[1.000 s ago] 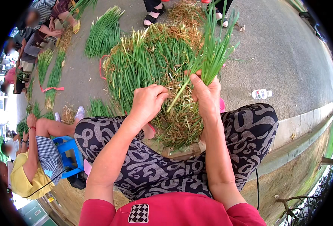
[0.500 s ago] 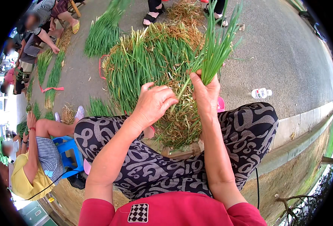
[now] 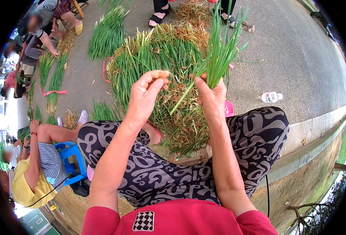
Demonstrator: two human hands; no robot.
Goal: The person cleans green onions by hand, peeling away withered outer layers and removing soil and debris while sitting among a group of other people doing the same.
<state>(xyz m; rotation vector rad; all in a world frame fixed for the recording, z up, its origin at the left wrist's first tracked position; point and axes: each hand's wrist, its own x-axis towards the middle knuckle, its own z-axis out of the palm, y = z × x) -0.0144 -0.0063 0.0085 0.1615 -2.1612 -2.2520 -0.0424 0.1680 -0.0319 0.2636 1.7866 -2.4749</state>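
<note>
My right hand (image 3: 212, 96) is closed round a bunch of green chives (image 3: 220, 58), their leaves fanning up and away from me. A single pale-ended stalk (image 3: 182, 98) juts from that grip toward the lower left. Apart from the bunch, my left hand (image 3: 145, 94) is raised with its fingers curled together; a small pale scrap may be at the fingertips, too blurred to name. Beneath both hands lies a big heap of chives (image 3: 136, 64), with brown and yellowish trimmings (image 3: 186, 131) strewn between my knees.
Another chive pile (image 3: 108, 35) lies far left on the pavement. A clear plastic bottle (image 3: 271, 96) is on its side at right. A pink object (image 3: 229, 107) sits by my right knee. Left of me are a blue stool (image 3: 72, 160) and several people; someone's sandalled feet (image 3: 159, 17) are beyond the heap.
My left hand has come away from the stalk, moving left and up, and its fingers have turned upward. The right hand still grips the chives, which have tilted slightly.
</note>
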